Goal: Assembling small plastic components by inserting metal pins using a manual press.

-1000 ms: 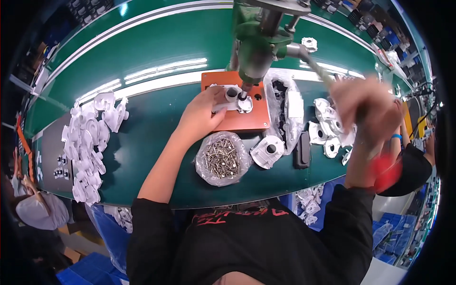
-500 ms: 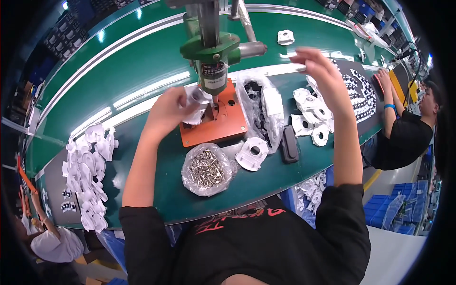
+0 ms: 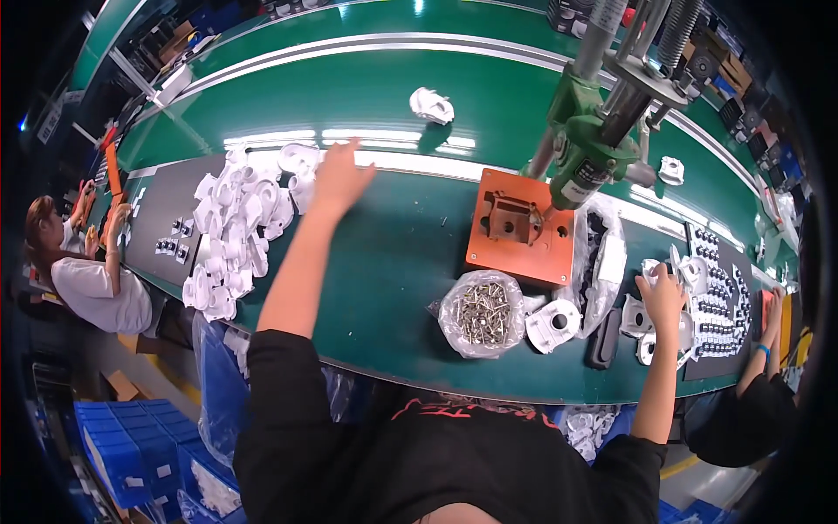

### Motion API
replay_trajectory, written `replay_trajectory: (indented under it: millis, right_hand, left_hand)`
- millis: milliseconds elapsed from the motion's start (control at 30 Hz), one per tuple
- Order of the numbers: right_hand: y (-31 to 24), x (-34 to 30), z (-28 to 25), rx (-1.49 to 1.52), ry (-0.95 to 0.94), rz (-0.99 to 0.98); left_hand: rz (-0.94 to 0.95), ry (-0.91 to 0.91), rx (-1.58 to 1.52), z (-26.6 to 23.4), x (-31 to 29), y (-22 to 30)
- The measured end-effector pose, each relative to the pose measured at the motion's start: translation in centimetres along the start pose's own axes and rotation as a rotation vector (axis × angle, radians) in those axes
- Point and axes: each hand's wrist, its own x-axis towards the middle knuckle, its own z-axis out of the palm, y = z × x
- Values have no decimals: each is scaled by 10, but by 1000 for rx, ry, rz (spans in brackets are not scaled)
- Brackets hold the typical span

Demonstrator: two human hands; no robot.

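My left hand [image 3: 343,181] is open, fingers spread, beside a heap of white plastic housings [image 3: 229,229] on the left. Beyond it, a single white plastic housing [image 3: 431,106] shows over the far green surface with a dark shadow beneath; it looks to be in the air. My right hand [image 3: 663,295] curls its fingers round a white plastic housing [image 3: 650,268] among the right-hand pile; my fingers partly cover it. Between my hands stands an orange fixture block [image 3: 524,262], its recess bare, under a green press head [image 3: 587,162].
A plastic bag of screws [image 3: 482,316] stands before the fixture, beside a loose white housing [image 3: 553,326]. A bag of black parts [image 3: 599,253] and a dark oblong case [image 3: 604,337] lie right. Small black-and-white parts [image 3: 720,297] cover a dark mat. People work at both sides.
The view has swung left. My left hand has left the fixture and let go of the white housing. My right hand has come down from the air onto the right-hand pile.
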Motion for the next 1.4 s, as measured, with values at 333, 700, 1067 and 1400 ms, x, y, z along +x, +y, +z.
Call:
replay_trajectory:
  millis: [333,700,1067,1400]
  right_hand:
    - [-1,8,7,145,57,32]
    - [-105,-72,-55,1296,456,-643]
    - [-210,-105,-50,1169,749,-1039]
    - [-193,-86,-24,1140,682,-841]
  left_hand:
    - [-110,-89,372,-2,-30,-31]
    - [84,-645,-1744,-81,-63,114]
    - [-352,-766,-2453,-26,-109,214]
    - [238,-248,-1460,-36,-122,158]
